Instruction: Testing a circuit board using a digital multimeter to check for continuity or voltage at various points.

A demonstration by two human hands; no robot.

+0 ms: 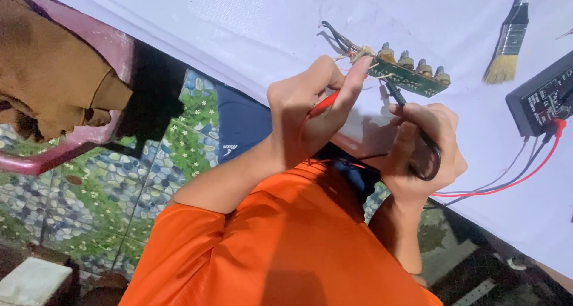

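Green circuit board (407, 76) (four knobs), red probe (324, 103), black probe (396, 94) touching

Your two hands meet over the white cloth-covered worktop (250, 19), at the narrow green circuit board with a row of knobs (408, 74).

Your left hand (313, 106) sits left of the board with the slim red test probe (325, 103) in its grip; your right hand (427, 145) lies below the board, the black test probe (397, 95) touching the board's edge. Right of the board lies the flat bristle paintbrush (508, 40), and further right the black box-shaped meter (540, 97), its red and black leads (507, 183) trailing back to your right hand.
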